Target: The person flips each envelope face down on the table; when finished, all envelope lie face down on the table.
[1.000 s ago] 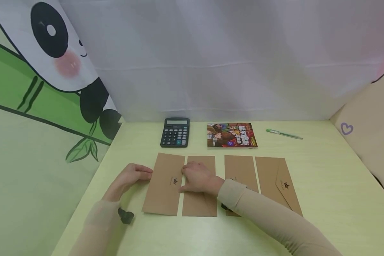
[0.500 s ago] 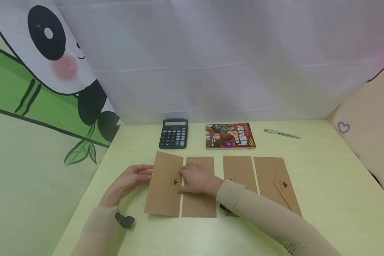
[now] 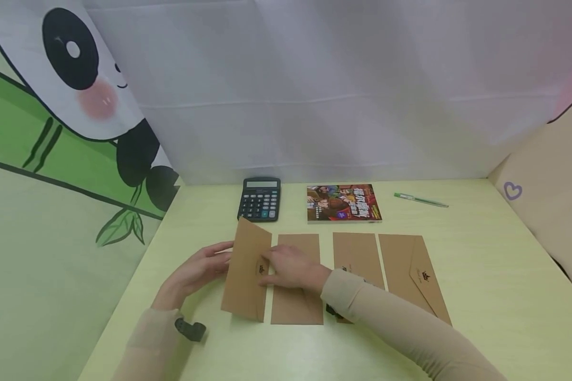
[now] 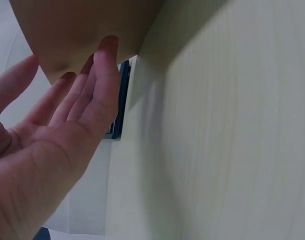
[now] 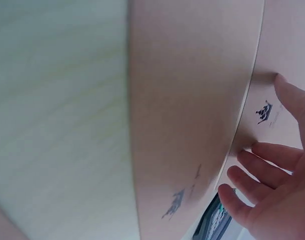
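Note:
The leftmost brown paper envelope (image 3: 240,270), with a small crown print, stands tilted up from the table, its left side raised and its right edge low. Behind that raised side is my left hand (image 3: 195,274). In the left wrist view, its straight fingers (image 4: 106,75) touch the underside of the envelope (image 4: 87,22), and the thumb is at the edge. My right hand (image 3: 293,267) reaches across the second envelope (image 3: 295,312). Its spread fingertips press on the tilted envelope beside the crown, as the right wrist view also shows near the thumb (image 5: 290,95).
To the right lie a third envelope (image 3: 355,248) and a fourth envelope (image 3: 398,259), partly under the right sleeve (image 3: 391,312). A calculator (image 3: 261,200), a comic-style book (image 3: 343,203) and a green pen (image 3: 420,200) line the back of the table, before a white cloth (image 3: 314,127).
The leftmost envelope's left side has risen from nearly flat to a steep tilt. My left hand has moved rightward behind it. My right hand stays near the envelope's right edge.

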A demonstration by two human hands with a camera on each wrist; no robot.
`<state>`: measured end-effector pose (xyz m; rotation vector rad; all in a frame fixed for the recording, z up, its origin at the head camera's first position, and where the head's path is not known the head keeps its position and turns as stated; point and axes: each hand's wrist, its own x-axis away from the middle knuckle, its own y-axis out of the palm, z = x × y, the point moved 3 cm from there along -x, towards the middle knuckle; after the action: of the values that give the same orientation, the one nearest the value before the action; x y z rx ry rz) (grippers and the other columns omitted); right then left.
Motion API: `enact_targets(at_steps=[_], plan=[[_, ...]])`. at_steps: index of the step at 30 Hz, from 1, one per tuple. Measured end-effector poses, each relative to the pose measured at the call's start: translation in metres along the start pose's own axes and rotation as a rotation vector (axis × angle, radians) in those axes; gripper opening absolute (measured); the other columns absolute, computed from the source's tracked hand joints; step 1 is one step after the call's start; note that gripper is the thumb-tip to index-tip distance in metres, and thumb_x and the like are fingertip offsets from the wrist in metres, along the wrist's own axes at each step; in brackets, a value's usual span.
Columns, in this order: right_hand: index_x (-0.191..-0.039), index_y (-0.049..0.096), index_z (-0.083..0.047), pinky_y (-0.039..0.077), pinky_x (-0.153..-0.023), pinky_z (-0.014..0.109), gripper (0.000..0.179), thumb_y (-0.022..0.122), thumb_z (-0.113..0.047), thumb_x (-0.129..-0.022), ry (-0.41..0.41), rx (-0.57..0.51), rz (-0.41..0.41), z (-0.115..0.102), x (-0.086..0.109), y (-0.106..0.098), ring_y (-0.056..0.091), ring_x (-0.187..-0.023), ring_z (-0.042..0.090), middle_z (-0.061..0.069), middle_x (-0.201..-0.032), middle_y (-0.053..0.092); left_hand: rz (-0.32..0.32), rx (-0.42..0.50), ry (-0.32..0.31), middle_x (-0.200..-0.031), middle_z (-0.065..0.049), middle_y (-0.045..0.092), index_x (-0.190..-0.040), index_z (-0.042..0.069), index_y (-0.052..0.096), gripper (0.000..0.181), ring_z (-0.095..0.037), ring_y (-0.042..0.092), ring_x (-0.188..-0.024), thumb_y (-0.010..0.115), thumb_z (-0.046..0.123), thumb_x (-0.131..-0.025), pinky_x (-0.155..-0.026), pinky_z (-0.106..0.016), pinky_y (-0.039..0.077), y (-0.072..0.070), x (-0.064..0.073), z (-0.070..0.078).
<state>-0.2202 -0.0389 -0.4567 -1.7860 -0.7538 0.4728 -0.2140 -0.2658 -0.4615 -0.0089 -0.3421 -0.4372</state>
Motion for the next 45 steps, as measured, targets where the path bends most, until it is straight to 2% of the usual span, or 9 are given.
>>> enact_targets(at_steps=[5, 9, 13, 18, 22, 27, 32, 40, 45], plan=[[-0.12, 0.058, -0.009, 0.045, -0.079, 0.027, 0.055, 0.067, -0.05, -0.085, -0.026, -0.126, 0.032, -0.003, -0.003, -0.001, 0.053, -0.085, 0.011, -0.002, -0.099, 0.061, -0.034, 0.009, -0.031, -0.144, -0.017, 0.04, -0.148, 0.004, 0.031, 0.057, -0.034, 0.05, -0.119, 0.05, 0.029, -0.1, -0.095, -0.045, 0.042, 0.007, -0.002, -0.001], [-0.133, 0.052, -0.006, 0.045, -0.085, 0.025, 0.064, 0.066, -0.048, -0.086, -0.029, -0.226, 0.057, -0.005, -0.003, -0.002, 0.056, -0.095, 0.009, 0.0, -0.114, 0.062, -0.054, 0.03, -0.042, -0.147, -0.02, 0.035, -0.148, 0.003, 0.03, 0.059, -0.038, 0.048, -0.12, 0.049, 0.032, -0.1, -0.096, -0.047, 0.041, 0.012, -0.002, -0.002], [-0.142, 0.042, -0.005, 0.043, -0.092, 0.026, 0.069, 0.059, -0.049, -0.091, -0.04, -0.335, 0.076, -0.007, -0.001, -0.004, 0.055, -0.111, 0.012, 0.005, -0.131, 0.055, -0.077, 0.014, -0.05, -0.148, -0.019, 0.033, -0.149, 0.004, 0.029, 0.06, -0.04, 0.047, -0.122, 0.045, 0.037, -0.101, -0.097, -0.047, 0.04, 0.017, -0.003, -0.005], [-0.146, 0.036, -0.007, 0.044, -0.088, 0.024, 0.071, 0.054, -0.05, -0.093, -0.023, -0.475, 0.081, -0.008, 0.002, -0.004, 0.056, -0.112, 0.011, 0.007, -0.138, 0.049, -0.109, -0.005, -0.06, -0.149, -0.017, 0.032, -0.15, 0.009, 0.029, 0.062, -0.04, 0.047, -0.122, 0.044, 0.042, -0.1, -0.096, -0.047, 0.041, 0.024, -0.004, -0.006], [-0.147, 0.034, -0.006, 0.046, -0.085, 0.023, 0.073, 0.054, -0.051, -0.093, 0.008, -0.545, 0.09, -0.011, 0.006, -0.007, 0.057, -0.111, 0.014, 0.007, -0.141, 0.046, -0.141, -0.038, -0.058, -0.15, -0.017, 0.03, -0.151, 0.013, 0.027, 0.062, -0.041, 0.045, -0.123, 0.043, 0.044, -0.1, -0.096, -0.047, 0.04, 0.028, -0.006, -0.006], [-0.149, 0.031, -0.009, 0.048, -0.082, 0.024, 0.077, 0.052, -0.056, -0.092, 0.04, -0.669, 0.1, -0.012, 0.009, -0.01, 0.06, -0.107, 0.012, 0.005, -0.144, 0.042, -0.138, -0.101, -0.057, -0.152, -0.012, 0.028, -0.152, 0.021, 0.024, 0.061, -0.039, 0.042, -0.127, 0.042, 0.046, -0.1, -0.097, -0.046, 0.039, 0.032, -0.009, -0.008], [-0.15, 0.03, -0.011, 0.048, -0.082, 0.024, 0.076, 0.052, -0.055, -0.092, 0.053, -0.789, 0.112, -0.013, 0.01, -0.011, 0.061, -0.102, 0.007, 0.002, -0.144, 0.042, -0.137, -0.104, -0.049, -0.152, -0.012, 0.026, -0.153, 0.025, 0.019, 0.062, -0.039, 0.04, -0.128, 0.044, 0.045, -0.1, -0.099, -0.047, 0.038, 0.037, -0.009, -0.006], [-0.149, 0.033, -0.016, 0.049, -0.081, 0.025, 0.072, 0.055, -0.052, -0.092, 0.078, -0.875, 0.171, -0.018, 0.014, -0.016, 0.06, -0.104, 0.01, -0.001, -0.142, 0.044, -0.112, -0.151, -0.037, -0.15, -0.015, 0.031, -0.153, 0.018, 0.019, 0.067, -0.038, 0.041, -0.127, 0.044, 0.048, -0.099, -0.098, -0.048, 0.038, 0.04, -0.008, -0.002], [-0.149, 0.031, -0.017, 0.049, -0.08, 0.025, 0.069, 0.058, -0.045, -0.093, 0.043, -0.933, 0.236, -0.022, 0.016, -0.019, 0.06, -0.105, 0.01, 0.001, -0.142, 0.045, -0.104, -0.174, -0.021, -0.147, -0.017, 0.035, -0.152, 0.014, 0.021, 0.069, -0.037, 0.047, -0.123, 0.045, 0.049, -0.098, -0.098, -0.048, 0.038, 0.041, -0.009, 0.0]])
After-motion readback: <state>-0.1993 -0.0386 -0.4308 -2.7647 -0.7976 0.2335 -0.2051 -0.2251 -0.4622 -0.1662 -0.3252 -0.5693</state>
